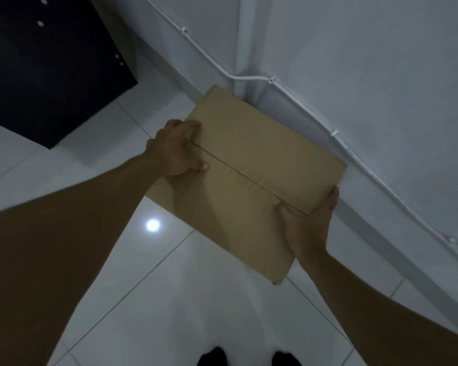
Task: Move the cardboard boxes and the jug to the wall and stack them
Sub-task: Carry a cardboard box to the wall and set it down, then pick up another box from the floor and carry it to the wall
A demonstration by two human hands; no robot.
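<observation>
A closed brown cardboard box with a taped seam across its top sits close against the white wall, its far edge touching or nearly touching it. My left hand grips the box's left end, fingers over the top edge. My right hand holds the right end, thumb on the lid and fingers around the side. Whether the box rests on the floor or is held just above it cannot be told. No jug or other box is in view.
A dark cabinet stands at the upper left. A white cable runs clipped along the wall. The floor is glossy white tile with a light reflection. My shoe tips show at the bottom edge.
</observation>
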